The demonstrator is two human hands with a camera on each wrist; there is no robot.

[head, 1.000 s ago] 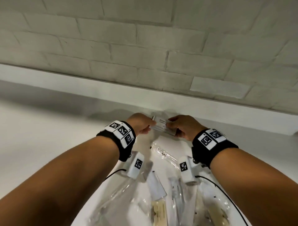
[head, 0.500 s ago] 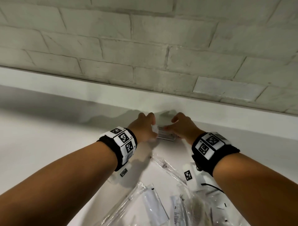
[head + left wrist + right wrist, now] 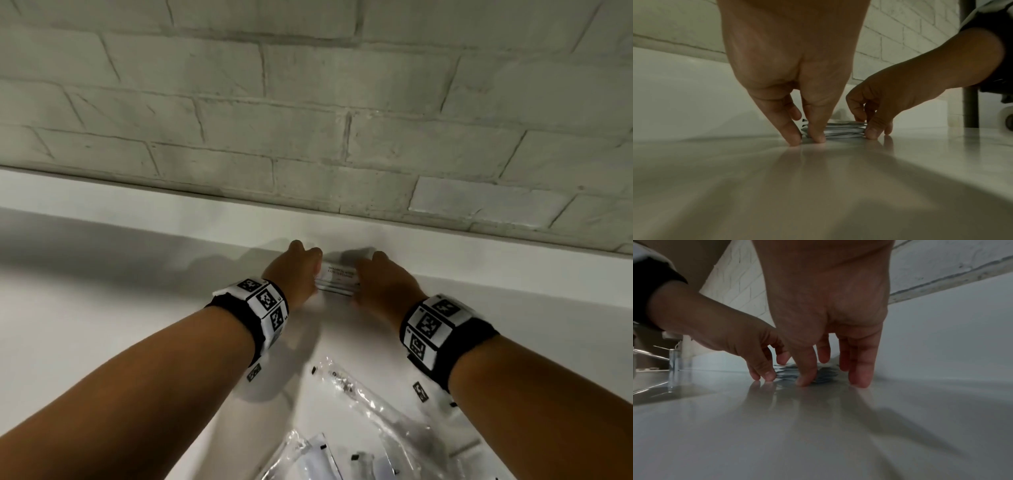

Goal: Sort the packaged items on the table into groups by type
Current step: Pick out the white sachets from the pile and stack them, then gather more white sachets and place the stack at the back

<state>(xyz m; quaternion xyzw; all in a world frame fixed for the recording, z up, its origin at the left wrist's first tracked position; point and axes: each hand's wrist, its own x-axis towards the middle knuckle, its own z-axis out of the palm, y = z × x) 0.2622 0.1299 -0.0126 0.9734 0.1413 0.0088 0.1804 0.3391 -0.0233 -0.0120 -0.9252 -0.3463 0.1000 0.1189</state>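
Note:
A small stack of white sachets (image 3: 339,275) lies on the white table (image 3: 102,325) close to the back wall. My left hand (image 3: 317,270) holds its left end and my right hand (image 3: 359,277) its right end. In the left wrist view my left hand (image 3: 807,141) has thumb and fingertips down on the table round the corner of the stack (image 3: 844,129). In the right wrist view my right hand (image 3: 830,382) has its thumb in front of the stack (image 3: 787,373) and its fingers (image 3: 859,379) down beside it.
Clear plastic packets (image 3: 370,404) and white packets (image 3: 318,455) lie in a heap near me between my forearms. A brick wall (image 3: 308,120) with a white upstand (image 3: 171,212) closes the far side. A metal fixture (image 3: 674,360) stands far left, a dark post (image 3: 970,65) far right.
Both hands have carried the sachet stack away from me towards the wall and lowered it from the air onto the table. The heap of packets has slid lower in the head view.

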